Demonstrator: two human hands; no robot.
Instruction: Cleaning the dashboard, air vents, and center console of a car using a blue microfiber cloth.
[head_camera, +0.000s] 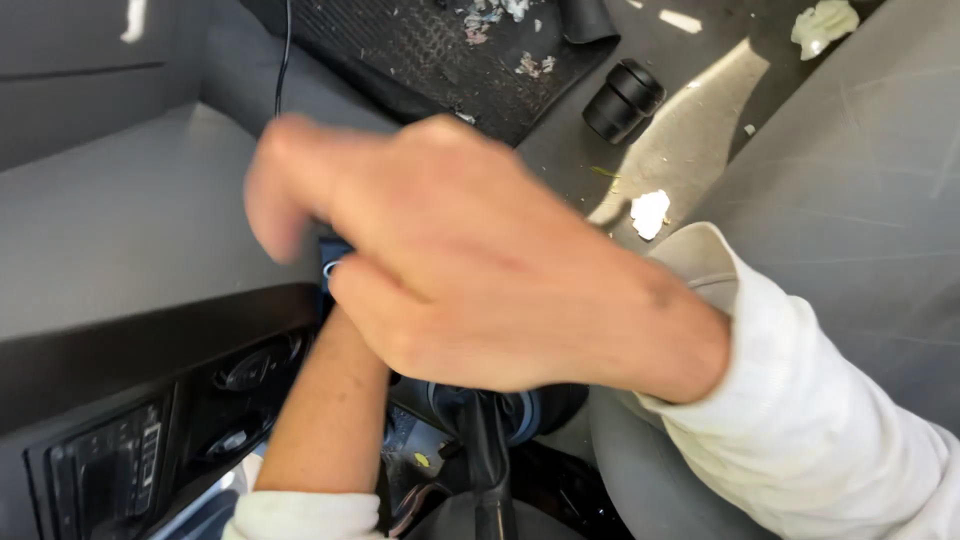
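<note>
While the right hand reaches across the car interior with fingers curled down over a small blue object, its grip is blurred and cannot be told. Beneath it, the left forearm runs up; its hand is hidden. Far off, a black cylinder lies on the floor beside a floor mat.

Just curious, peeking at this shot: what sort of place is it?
Probably inside a car: a gear lever, a dashboard panel with buttons, and a dirty floor mat beside a grey seat.
</note>
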